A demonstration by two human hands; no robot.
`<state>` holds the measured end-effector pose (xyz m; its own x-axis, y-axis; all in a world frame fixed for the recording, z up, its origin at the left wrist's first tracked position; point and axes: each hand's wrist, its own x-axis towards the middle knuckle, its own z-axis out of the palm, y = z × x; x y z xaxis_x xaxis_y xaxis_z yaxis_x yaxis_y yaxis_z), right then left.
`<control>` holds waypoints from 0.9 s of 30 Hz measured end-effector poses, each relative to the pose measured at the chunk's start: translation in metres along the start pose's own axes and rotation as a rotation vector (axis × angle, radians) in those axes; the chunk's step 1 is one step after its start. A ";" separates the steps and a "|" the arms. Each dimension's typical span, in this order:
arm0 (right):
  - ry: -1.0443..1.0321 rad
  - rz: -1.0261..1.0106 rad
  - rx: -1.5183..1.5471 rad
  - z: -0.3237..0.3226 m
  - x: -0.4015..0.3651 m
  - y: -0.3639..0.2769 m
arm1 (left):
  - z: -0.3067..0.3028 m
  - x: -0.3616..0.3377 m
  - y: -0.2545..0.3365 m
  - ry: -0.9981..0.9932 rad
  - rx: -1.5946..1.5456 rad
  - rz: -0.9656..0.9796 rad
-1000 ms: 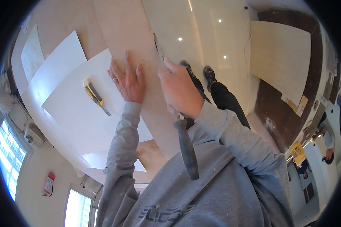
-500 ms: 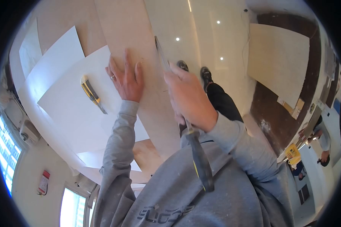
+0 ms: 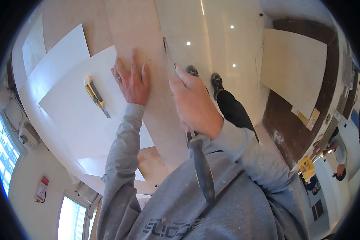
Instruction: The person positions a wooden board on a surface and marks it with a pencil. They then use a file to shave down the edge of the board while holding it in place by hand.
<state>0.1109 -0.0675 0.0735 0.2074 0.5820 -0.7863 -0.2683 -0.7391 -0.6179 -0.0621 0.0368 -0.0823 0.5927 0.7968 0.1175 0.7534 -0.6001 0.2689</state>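
Note:
My left hand (image 3: 135,83) lies flat with its fingers spread, pressing on a long pinkish-tan board (image 3: 128,24) and the edge of a white sheet (image 3: 74,108). Wrapped around the metal shaft of a file (image 3: 204,172) is my right hand (image 3: 196,102), just beyond the board's right edge. The file's black-and-yellow handle sticks out behind the hand toward my body, while its thin tip lies along the board's edge. A yellow utility knife (image 3: 95,95) rests on the white sheet, left of my left hand.
More white sheets (image 3: 64,56) overlap at the left. Below the board's right side is a shiny floor (image 3: 224,44), with my shoes (image 3: 217,81) on it. A pale panel (image 3: 294,66) lies on a dark surface at right. Another person (image 3: 340,156) is at far right, near a yellow bucket (image 3: 307,167).
My right hand and the file have shifted slightly left, and the handle end has swung left. My left hand stays spread on the board.

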 end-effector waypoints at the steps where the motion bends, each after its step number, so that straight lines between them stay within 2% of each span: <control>1: -0.003 -0.071 -0.054 0.002 0.018 0.014 | 0.000 0.000 0.000 -0.001 -0.002 -0.004; 6: 0.070 -0.019 0.094 0.009 0.011 0.023 | 0.000 -0.001 0.002 0.010 0.000 -0.006; 8: 0.105 -0.075 0.118 0.010 -0.006 0.020 | -0.001 -0.002 0.002 0.007 0.001 -0.007; 11: 0.113 -0.087 0.078 0.012 -0.012 0.021 | 0.001 0.001 0.003 0.012 0.004 0.003; 16: 0.119 -0.129 -0.038 0.016 0.025 0.028 | 0.001 0.000 0.001 0.009 0.007 0.000; 20: 0.067 0.024 0.039 0.011 -0.003 0.006 | 0.001 0.000 0.002 0.016 0.009 0.017; 22: 0.088 -0.235 -0.167 0.017 0.012 0.030 | 0.001 -0.002 0.001 0.020 0.003 0.020; 24: 0.113 -0.285 -0.186 0.018 0.027 0.037 | 0.002 0.000 0.001 0.029 0.000 0.023; 27: 0.116 -0.085 -0.026 0.016 0.029 0.028 | 0.001 0.000 0.001 0.034 -0.006 0.019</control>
<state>0.0939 -0.0663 0.0334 0.3360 0.6007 -0.7254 -0.2213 -0.6982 -0.6808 -0.0613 0.0362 -0.0828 0.5970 0.7871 0.1553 0.7400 -0.6150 0.2723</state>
